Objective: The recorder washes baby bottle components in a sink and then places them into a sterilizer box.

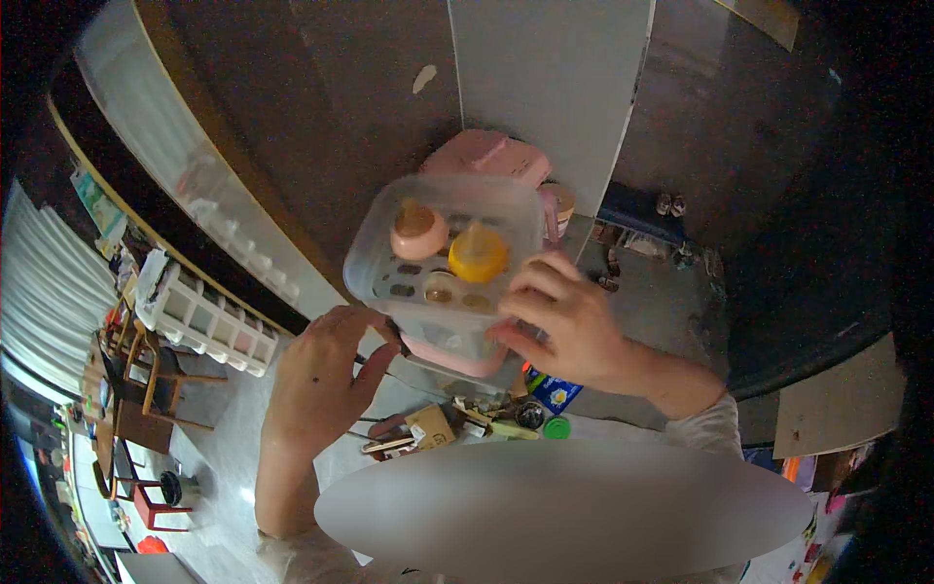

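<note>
A translucent plastic box (365, 266) with a pink lower part (456, 356) is before me. On its perforated rack are a pink ring-shaped bottle top (418, 237) and a yellow bottle top (478, 254), each with a teat-like tip. A pale round piece (440, 286) lies at the rack's near side. My left hand (317, 376) is at the box's near left corner, thumb and index finger close together by a small dark spot; whether they pinch something is unclear. Around the near right corner curl the fingers of my right hand (565, 317).
Behind the box is a pink lidded container (485, 157). Below lie a cardboard box (432, 425), a blue packet (556, 393) and a green lid (557, 428). To the left stand a white compartment rack (211, 317), wooden chairs (160, 372) and a red stool (157, 507). Shoes (671, 204) rest on a low bench.
</note>
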A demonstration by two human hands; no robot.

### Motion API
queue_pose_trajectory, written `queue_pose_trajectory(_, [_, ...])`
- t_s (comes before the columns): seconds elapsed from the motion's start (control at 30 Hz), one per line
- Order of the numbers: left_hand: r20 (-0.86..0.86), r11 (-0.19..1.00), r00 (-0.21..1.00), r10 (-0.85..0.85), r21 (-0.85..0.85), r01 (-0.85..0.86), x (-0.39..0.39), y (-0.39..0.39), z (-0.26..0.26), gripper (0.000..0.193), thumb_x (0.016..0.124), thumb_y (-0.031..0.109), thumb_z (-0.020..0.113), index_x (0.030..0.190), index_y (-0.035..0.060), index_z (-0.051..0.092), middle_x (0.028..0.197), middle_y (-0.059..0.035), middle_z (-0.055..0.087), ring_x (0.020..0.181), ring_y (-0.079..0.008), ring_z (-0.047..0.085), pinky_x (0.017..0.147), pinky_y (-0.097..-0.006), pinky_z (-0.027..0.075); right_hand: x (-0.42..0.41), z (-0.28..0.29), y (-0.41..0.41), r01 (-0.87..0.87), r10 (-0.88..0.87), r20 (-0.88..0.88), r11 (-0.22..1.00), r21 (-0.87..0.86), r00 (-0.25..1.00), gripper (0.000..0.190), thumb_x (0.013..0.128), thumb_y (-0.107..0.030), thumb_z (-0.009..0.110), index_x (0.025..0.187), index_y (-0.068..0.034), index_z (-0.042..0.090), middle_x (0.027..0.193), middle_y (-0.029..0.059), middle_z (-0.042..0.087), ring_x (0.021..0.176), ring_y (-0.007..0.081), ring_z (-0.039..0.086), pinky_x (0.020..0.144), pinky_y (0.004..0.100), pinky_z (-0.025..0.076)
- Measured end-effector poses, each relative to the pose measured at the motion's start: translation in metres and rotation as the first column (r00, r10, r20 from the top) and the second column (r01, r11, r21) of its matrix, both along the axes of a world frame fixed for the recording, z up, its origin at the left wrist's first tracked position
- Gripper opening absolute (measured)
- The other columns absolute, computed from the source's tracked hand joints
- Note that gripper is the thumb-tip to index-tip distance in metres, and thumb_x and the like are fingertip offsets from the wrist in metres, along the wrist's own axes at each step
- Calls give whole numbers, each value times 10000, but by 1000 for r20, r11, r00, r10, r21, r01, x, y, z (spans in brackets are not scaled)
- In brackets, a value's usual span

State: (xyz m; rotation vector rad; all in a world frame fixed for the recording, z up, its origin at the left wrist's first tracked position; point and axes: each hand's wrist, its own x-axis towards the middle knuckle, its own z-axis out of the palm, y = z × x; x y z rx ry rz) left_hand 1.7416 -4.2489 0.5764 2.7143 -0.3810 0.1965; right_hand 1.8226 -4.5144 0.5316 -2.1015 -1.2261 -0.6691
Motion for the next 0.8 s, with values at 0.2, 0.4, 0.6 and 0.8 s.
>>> queue_pose_trajectory(0.2, [239, 984, 957, 166, 17, -175, -8, -16, -43, 589, 791, 153, 747, 1270, -28, 455, 1356, -302, 423, 1090, -442, 578, 802, -436, 538, -10, -25, 24, 106, -106, -30, 994, -8, 994, 226, 704, -204, 807, 829, -84, 661, 899, 59, 603, 901, 265, 589, 732, 392, 515])
queue_pose_trajectory(0.4, [169, 994, 980, 104, 10, -107, -12, -22, -68, 646, 814, 230, 735, 1285, -86, 427, 1397, -374, 352, 1132, -463, 564, 831, -436, 543, -8, -35, 37, 194, -196, -34, 979, -64, 980, 233, 719, -212, 796, 840, -73, 654, 923, 59, 600, 982, 261, 567, 806, 389, 500])
queue_pose_trajectory(0.6, [79, 998, 996, -50, 43, 46, -26, -43, -80, 458, 828, 276, 727, 1144, 2, 540, 1139, -234, 589, 877, -391, 642, 670, -429, 537, -16, -42, 32, 274, -272, 56, 960, -51, 961, 417, 744, -242, 791, 1109, -97, 649, 1126, 91, 571, 1056, 295, 543, 899, 438, 474])
queue_pose_trajectory(0.8, [130, 857, 901, -414, -279, 433, -15, -93, -178, 317, 733, 118, 783, 987, 63, 603, 851, -110, 625, 735, -316, 636, 596, -418, 517, -65, -106, -14, 257, -263, -11, 932, 257, 965, 403, 767, -229, 777, 1134, -110, 662, 1218, 85, 564, 1058, 309, 563, 963, 474, 444])
